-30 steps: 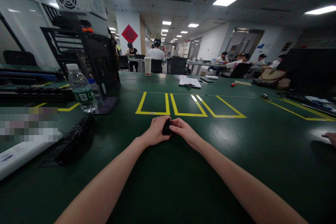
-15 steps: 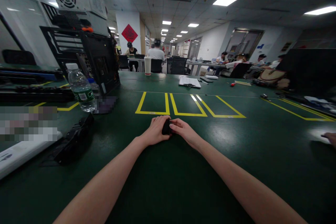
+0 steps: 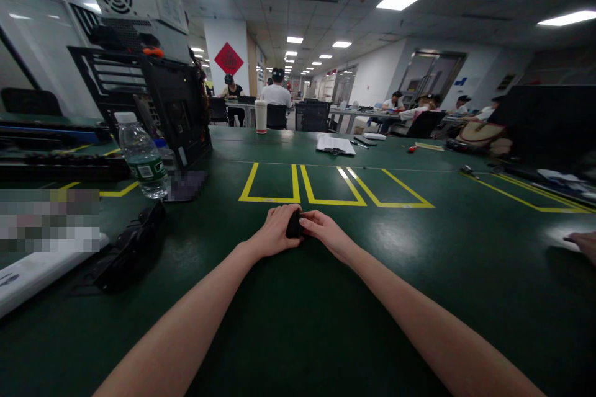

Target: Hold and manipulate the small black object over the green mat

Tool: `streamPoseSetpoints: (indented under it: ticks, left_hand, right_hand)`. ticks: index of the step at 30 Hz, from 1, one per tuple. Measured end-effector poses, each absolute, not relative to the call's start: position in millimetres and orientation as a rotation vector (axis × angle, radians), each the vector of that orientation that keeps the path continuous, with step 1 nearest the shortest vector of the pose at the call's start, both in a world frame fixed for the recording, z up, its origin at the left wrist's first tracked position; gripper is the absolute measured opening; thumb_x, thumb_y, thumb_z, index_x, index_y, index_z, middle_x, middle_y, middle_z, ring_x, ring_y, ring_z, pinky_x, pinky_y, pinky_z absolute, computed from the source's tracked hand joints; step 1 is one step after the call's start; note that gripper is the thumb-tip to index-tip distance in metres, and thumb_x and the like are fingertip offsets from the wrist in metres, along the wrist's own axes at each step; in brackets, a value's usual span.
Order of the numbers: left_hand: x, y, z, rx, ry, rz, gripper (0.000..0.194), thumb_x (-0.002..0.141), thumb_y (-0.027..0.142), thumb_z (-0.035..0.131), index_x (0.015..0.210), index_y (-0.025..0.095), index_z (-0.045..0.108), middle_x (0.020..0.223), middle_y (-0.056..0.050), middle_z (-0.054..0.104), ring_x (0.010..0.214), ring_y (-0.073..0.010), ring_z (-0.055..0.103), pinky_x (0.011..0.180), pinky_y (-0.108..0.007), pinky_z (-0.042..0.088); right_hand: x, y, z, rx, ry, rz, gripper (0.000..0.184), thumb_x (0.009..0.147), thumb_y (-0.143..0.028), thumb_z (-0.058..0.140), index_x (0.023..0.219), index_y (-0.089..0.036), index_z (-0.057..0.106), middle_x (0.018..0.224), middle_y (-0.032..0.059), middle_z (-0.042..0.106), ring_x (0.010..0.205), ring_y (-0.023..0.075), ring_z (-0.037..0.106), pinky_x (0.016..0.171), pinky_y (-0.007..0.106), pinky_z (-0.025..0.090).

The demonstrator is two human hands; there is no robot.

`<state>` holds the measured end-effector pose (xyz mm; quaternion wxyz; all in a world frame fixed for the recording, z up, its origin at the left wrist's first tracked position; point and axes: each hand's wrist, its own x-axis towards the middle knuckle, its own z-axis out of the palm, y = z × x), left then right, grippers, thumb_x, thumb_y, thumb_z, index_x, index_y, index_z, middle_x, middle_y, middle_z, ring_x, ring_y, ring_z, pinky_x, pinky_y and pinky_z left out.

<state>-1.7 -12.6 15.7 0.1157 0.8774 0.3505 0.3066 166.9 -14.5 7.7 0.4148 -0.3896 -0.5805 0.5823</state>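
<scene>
A small black object (image 3: 293, 225) lies between my two hands at the middle of the green table (image 3: 298, 310); its kind I cannot make out. My left hand (image 3: 278, 229) wraps round it from the left, fingers over the top and thumb below. From the right, the pinched fingers of my right hand (image 3: 321, 227) touch its side. Much of the object is covered by the fingers. Just beyond the hands, yellow tape outlines (image 3: 333, 202) mark the table.
To the left stand a water bottle (image 3: 142, 158) and a black computer case (image 3: 174, 108), with a black strap-like bundle (image 3: 128, 251) nearer. Farther back are a white cup (image 3: 261, 118) and a clipboard (image 3: 335, 144). Another person's hand (image 3: 582, 242) shows at the right edge.
My hands and the black object hold almost the same pose. At the right edge, the other person's hand reaches slightly farther into view, and the white thing under it no longer shows.
</scene>
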Motion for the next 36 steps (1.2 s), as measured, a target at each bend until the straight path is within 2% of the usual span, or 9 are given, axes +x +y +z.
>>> streamPoseSetpoints:
  ticks: [6, 11, 19, 25, 31, 36]
  left_hand:
    - [-1.4, -11.7, 14.5, 2.57, 1.035, 0.899, 0.055, 0.064, 0.025, 0.062, 0.112, 0.022, 0.034, 0.107, -0.006, 0.048, 0.1, -0.0235, 0.046, 0.09, -0.041, 0.029]
    - [-0.7, -10.8, 13.8, 2.577, 1.035, 0.909, 0.056, 0.064, 0.025, 0.063, 0.112, 0.022, 0.034, 0.107, -0.006, 0.048, 0.1, -0.0236, 0.045, 0.089, -0.04, 0.03]
    - [-1.2, -11.3, 14.3, 2.578, 1.023, 0.913, 0.054, 0.065, 0.025, 0.062, 0.112, 0.022, 0.034, 0.106, -0.006, 0.048, 0.1, -0.023, 0.046, 0.089, -0.04, 0.03]
    - [-1.4, -10.2, 13.1, 2.573, 1.024, 0.912, 0.055, 0.065, 0.026, 0.062, 0.112, 0.022, 0.034, 0.106, -0.006, 0.048, 0.1, -0.0235, 0.046, 0.088, -0.041, 0.03]
    - [-0.8, -9.7, 12.9, 2.575, 1.025, 0.912, 0.057, 0.063, 0.025, 0.063, 0.112, 0.022, 0.033, 0.106, -0.005, 0.048, 0.1, -0.023, 0.045, 0.089, -0.04, 0.03]
    - [-0.9, -9.9, 12.3, 2.578, 1.03, 0.908, 0.057, 0.063, 0.024, 0.063, 0.112, 0.021, 0.034, 0.106, -0.006, 0.048, 0.1, -0.0231, 0.045, 0.089, -0.04, 0.03]
  right_hand:
    - [169.5, -16.7, 12.2, -0.956, -1.495, 1.475, 0.032, 0.064, -0.028, 0.065, 0.091, -0.021, 0.051, 0.091, 0.0016, 0.057, 0.09, 0.0178, 0.053, 0.081, 0.036, 0.04]
    - [166.3, -17.5, 11.4, -0.949, -1.481, 1.458, 0.028, 0.068, -0.037, 0.06, 0.09, -0.022, 0.049, 0.085, 0.0009, 0.058, 0.083, 0.0167, 0.055, 0.077, 0.035, 0.041]
    - [164.5, -13.1, 7.4, -0.992, -1.461, 1.448, 0.028, 0.068, -0.036, 0.06, 0.089, -0.018, 0.051, 0.09, 0.0032, 0.056, 0.086, 0.0162, 0.053, 0.079, 0.034, 0.041]
    - [168.4, -20.6, 17.1, -0.97, -1.506, 1.465, 0.034, 0.064, -0.029, 0.066, 0.092, -0.021, 0.05, 0.091, 0.002, 0.057, 0.088, 0.0177, 0.054, 0.078, 0.035, 0.041]
    - [166.3, -15.7, 7.4, -0.988, -1.476, 1.436, 0.026, 0.072, -0.039, 0.055, 0.091, -0.022, 0.049, 0.086, 0.0014, 0.057, 0.083, 0.0158, 0.054, 0.077, 0.034, 0.041]
    - [164.8, -10.9, 3.4, -0.995, -1.46, 1.44, 0.025, 0.071, -0.036, 0.057, 0.089, -0.019, 0.051, 0.091, 0.0031, 0.056, 0.086, 0.0159, 0.053, 0.076, 0.033, 0.042]
